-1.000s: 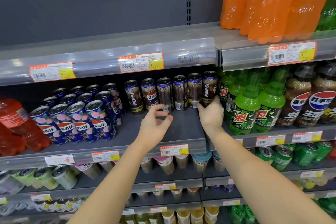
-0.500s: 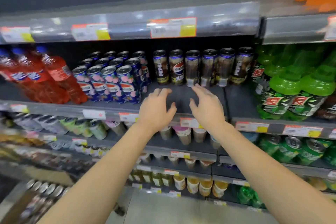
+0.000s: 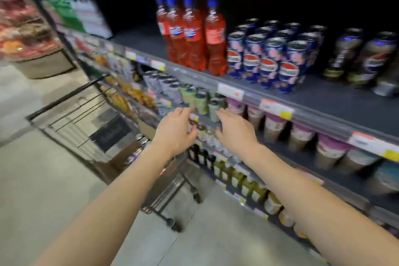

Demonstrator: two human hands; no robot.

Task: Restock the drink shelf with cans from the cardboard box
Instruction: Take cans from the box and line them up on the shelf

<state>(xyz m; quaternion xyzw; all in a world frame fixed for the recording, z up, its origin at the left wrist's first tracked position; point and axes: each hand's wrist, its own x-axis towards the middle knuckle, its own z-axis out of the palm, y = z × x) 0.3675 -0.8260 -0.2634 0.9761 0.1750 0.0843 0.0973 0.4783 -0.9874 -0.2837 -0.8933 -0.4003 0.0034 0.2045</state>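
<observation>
**Cans, boxed, unshelved**

Cans [image 3: 140,139]: in cardboard box [image 3: 121,157], at the shelf-side edge of the trolley [image 3: 71,101]. Probably full, heavy, rigid and slick, so grip round the body. Left hand [image 3: 176,134], right hand [image 3: 235,131]: fingers loosely spread, empty.

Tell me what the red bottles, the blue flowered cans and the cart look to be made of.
Red bottles: probably clear plastic; the red drink shows through, blue screw caps. Blue flowered cans: likely aluminium, going by silvery rimmed tops and printed sides. Cart: apparently dark-coated metal wire and tube, judging by its thin bars; blur hides the finish.
</observation>
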